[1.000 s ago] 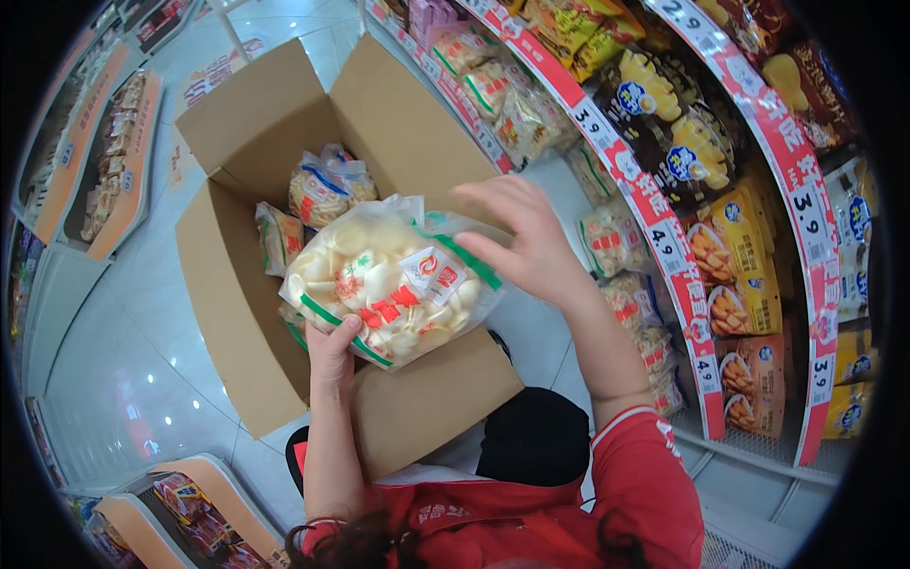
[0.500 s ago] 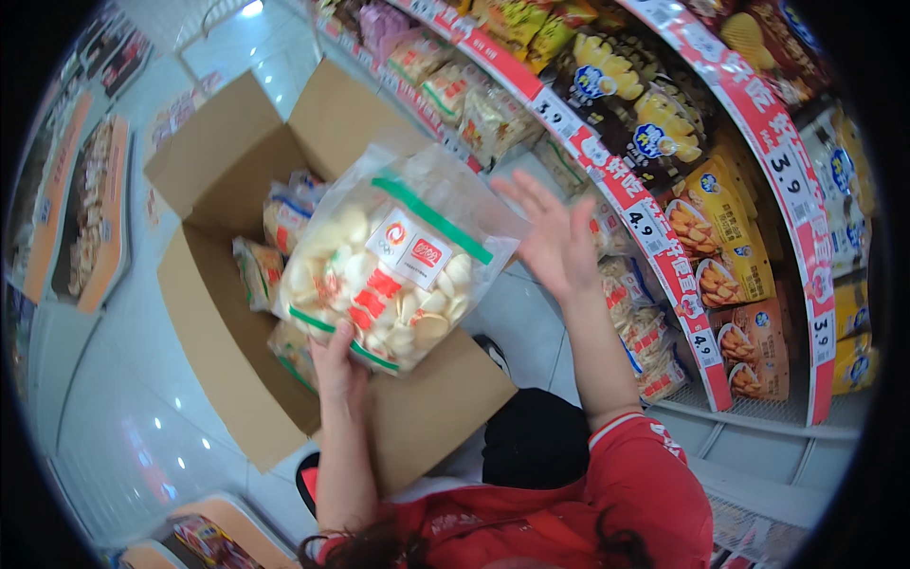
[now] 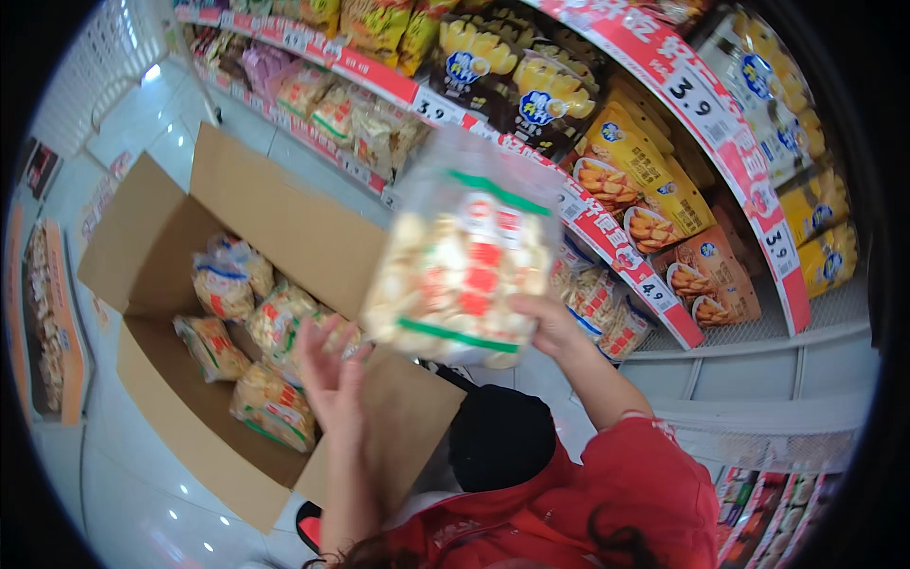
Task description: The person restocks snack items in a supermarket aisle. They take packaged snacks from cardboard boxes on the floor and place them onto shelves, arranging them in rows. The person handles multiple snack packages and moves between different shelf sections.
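A clear snack bag with green stripes, red print and pale shell-shaped pieces is held up between the box and the shelves, somewhat blurred. My right hand grips its lower right corner, the thumb in front and the other fingers hidden behind. My left hand is off the bag, its fingers spread over the near side of an open cardboard box. Inside the box lie several similar snack bags, close to my left fingers.
Curved shelves with red price strips run along the right and far side, stocked with yellow packets and black packets. Under the lowest strip sit clear bags. My black-clad knee is beside the box. A white basket stands far left.
The bag has passed from my left hand to my right and moved right, toward the shelves. My left hand has let go, uncovering more bags in the box. The view has turned rightward.
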Demonstrator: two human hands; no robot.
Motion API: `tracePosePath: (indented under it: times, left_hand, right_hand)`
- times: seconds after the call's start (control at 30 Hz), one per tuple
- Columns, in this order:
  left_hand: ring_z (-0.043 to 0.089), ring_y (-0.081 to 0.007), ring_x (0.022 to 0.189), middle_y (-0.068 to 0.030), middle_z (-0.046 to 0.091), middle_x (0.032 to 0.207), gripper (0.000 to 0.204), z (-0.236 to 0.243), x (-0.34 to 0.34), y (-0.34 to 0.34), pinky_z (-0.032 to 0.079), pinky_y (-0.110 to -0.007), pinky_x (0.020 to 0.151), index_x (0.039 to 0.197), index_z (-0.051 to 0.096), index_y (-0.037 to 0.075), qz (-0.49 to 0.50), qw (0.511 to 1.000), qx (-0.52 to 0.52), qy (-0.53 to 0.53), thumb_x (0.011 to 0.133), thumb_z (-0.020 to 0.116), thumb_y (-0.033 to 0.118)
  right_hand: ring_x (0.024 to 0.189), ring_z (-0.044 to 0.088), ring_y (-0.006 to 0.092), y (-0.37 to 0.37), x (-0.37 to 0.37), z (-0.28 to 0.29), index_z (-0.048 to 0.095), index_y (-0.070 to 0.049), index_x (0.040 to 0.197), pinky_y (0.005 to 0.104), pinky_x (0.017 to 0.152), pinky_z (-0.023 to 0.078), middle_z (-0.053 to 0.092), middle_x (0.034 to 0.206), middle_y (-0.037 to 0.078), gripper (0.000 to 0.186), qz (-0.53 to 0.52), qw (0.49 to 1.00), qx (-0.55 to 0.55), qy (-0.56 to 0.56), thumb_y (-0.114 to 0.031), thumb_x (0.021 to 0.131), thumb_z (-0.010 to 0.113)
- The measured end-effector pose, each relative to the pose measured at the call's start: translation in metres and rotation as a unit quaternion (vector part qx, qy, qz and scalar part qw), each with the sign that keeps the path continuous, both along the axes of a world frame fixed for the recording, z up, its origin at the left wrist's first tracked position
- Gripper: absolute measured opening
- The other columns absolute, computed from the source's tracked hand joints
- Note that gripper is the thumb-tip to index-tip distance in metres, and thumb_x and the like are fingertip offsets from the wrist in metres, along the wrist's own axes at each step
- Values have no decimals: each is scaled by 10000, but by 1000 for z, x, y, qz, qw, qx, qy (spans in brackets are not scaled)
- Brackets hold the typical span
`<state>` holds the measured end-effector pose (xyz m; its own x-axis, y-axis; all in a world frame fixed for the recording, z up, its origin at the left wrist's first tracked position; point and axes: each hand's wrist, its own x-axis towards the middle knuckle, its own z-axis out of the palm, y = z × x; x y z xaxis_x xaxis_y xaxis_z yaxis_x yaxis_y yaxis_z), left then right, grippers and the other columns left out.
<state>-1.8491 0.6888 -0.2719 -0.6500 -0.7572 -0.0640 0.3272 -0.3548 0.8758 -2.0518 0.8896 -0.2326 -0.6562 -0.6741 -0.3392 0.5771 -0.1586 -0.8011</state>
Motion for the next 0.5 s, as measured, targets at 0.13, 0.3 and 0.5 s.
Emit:
tracePosePath:
  times: [0.13,0.3,0.5]
  left_hand:
    - [581,-125,940,-65,617,1061,336,-24,73,-50,477,-265,821,1260,530,25,110,956,-174,-208,928,578,36]
    - [604,-144,827,-77,635,905,242,-53,135,-65,487,-282,765,1161,594,-8,103,864,-288,-401,925,583,43]
    - [616,-276,832,-138,635,890,236,-57,145,-60,486,-367,764,1135,600,-13,92,749,-418,-505,907,589,49]
  right_hand:
    - [1101,611,260,68,-17,-28,431,15,1320,389,949,511,572,1251,154,620,-57,989,139,11,-1,765,706]
    - [1106,601,255,52,-66,-99,382,-5,1359,378,943,507,560,1259,143,697,-108,963,241,49,44,748,716]
    - [1166,538,230,-73,-180,-189,366,-1,1347,346,989,444,521,1291,129,672,-197,942,74,262,1,776,719]
